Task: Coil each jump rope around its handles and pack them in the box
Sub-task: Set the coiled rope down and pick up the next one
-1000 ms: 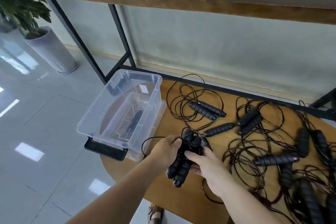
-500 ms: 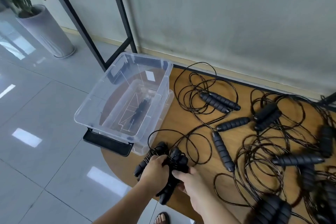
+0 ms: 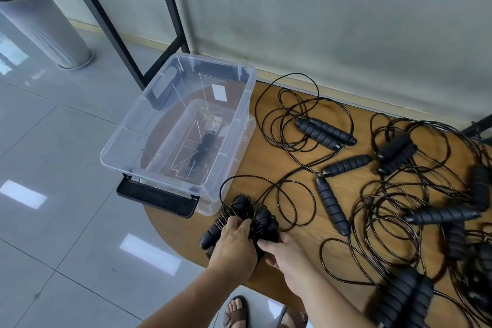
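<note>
My left hand [image 3: 234,242] grips a pair of black foam jump-rope handles [image 3: 262,221] with black cord wound round them, low over the table's near left edge. My right hand [image 3: 286,254] holds the same bundle from the right side. A loose loop of its cord [image 3: 290,202] trails onto the wooden table [image 3: 300,224]. The clear plastic box [image 3: 241,98] stands just beyond the bundle at the table's left end, with nothing inside; a dark shape shows through its bottom.
Several uncoiled black jump ropes [image 3: 327,133] with foam handles lie tangled across the table to the right. The box rests on its lid [image 3: 159,198]. A black metal frame [image 3: 170,5] stands behind it and a grey planter [image 3: 45,24] at far left. My sandalled foot [image 3: 235,311] shows below the table edge.
The view has tilted down and drawn closer. Both hands with the wound handles have come lower and left, toward the table's near edge beside the box.
</note>
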